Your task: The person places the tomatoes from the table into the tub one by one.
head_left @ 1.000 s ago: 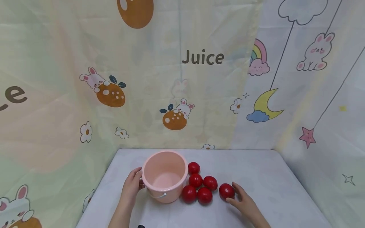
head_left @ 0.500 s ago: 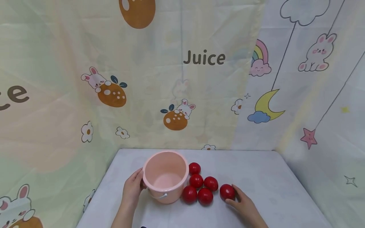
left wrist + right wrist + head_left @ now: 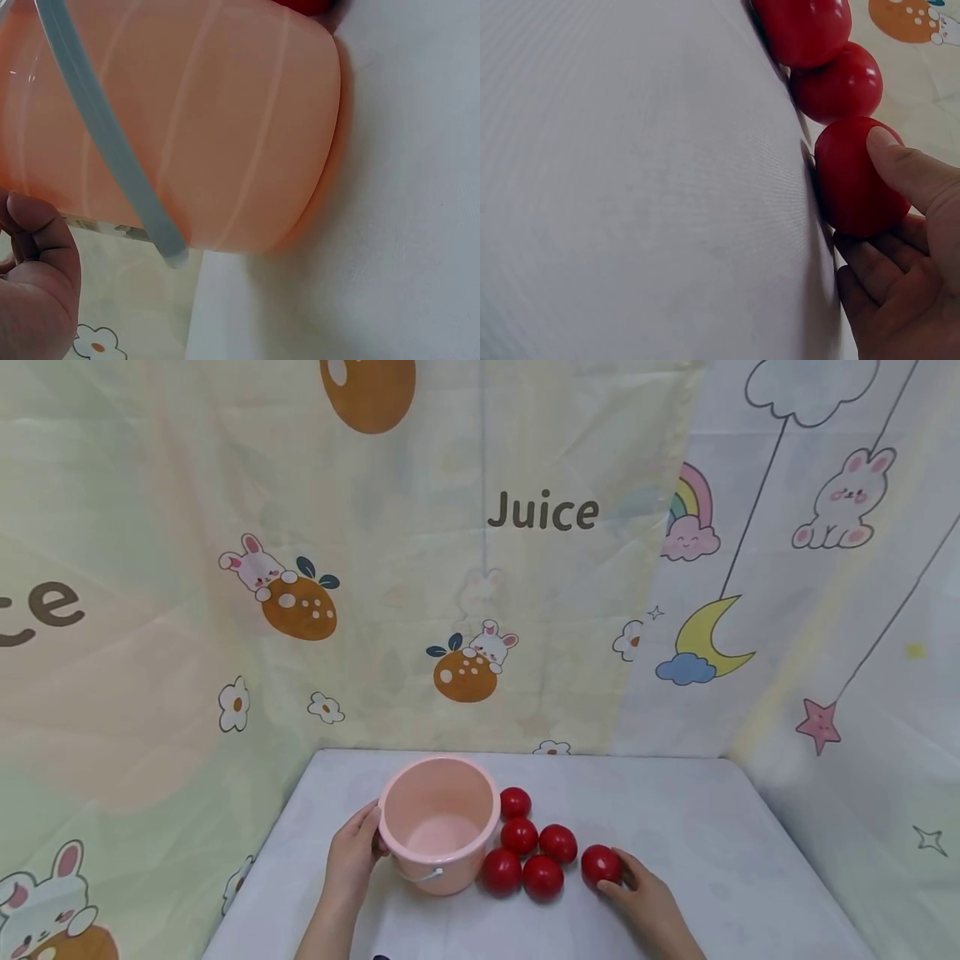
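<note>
A pale pink plastic bucket (image 3: pixel 450 875) stands upright on the table, its mouth facing up and nothing visible inside. My left hand (image 3: pixel 351 856) holds it at the left side just below the rim, with part of the fingers hidden behind the wall. The white bail handle (image 3: pixel 112 142) hangs down along the bucket's side in the left wrist view. At the right, a glossy red round fruit (image 3: pixel 601 865) is gripped by my right hand (image 3: pixel 651 906). In the right wrist view the thumb (image 3: pixel 911 169) presses one side while the fingers curl under the other.
Several more red fruits (image 3: pixel 543 877) lie clustered between the bucket and the right hand, the nearest ones against the bucket. A white-covered table (image 3: pixel 675 802) ends at a printed cloth backdrop (image 3: pixel 555 635). A small dark object (image 3: pixel 381 957) shows at the bottom edge.
My right hand's fingers and thumb have closed in around the outermost red fruit. The left hand stays on the bucket, and the whole head view has drifted slightly.
</note>
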The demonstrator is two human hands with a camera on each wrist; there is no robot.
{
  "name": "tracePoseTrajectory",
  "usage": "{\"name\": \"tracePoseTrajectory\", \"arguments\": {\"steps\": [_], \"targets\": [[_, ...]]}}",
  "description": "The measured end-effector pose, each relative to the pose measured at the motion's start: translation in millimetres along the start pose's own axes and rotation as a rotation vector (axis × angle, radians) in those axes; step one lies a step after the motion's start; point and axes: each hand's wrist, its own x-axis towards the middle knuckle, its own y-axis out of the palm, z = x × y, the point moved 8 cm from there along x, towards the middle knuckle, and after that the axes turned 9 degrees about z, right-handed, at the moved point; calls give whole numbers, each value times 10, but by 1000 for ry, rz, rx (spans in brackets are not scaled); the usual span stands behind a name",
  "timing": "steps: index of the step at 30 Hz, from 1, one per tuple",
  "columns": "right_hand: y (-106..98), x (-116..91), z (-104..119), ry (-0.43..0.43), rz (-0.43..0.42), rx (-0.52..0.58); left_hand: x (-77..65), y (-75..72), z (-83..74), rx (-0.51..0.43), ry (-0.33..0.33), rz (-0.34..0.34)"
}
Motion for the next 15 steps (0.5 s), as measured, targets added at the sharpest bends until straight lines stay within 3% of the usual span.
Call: {"name": "tracePoseTrajectory", "arguments": {"steps": [15], "targets": [[-26, 3, -3, -9, 5, 32, 18, 4, 26, -23, -17, -19]]}}
